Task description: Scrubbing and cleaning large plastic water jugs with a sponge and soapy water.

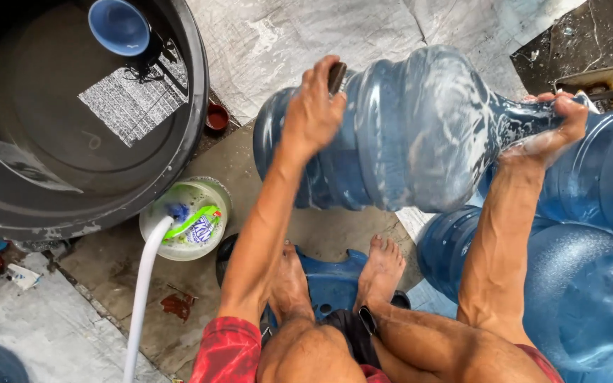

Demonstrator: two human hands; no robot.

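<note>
Person holds a big blue water jug (406, 128) sideways above bare feet and a blue stool (335, 280). Left hand (313, 106) fingers are curled round a dark scrubber (337, 76) pressed on the ribbed wall near the base. Right hand (551, 131) fingers are closed round the soapy neck. Judgement: steady the neck, rotate, scrub along the ribs. Jug is translucent plastic, sudsy and slick. More blue jugs (590, 284) lie at right; a black tub (72, 120), white hose (143, 291) and soap bucket (186, 220) sit at left.
</note>
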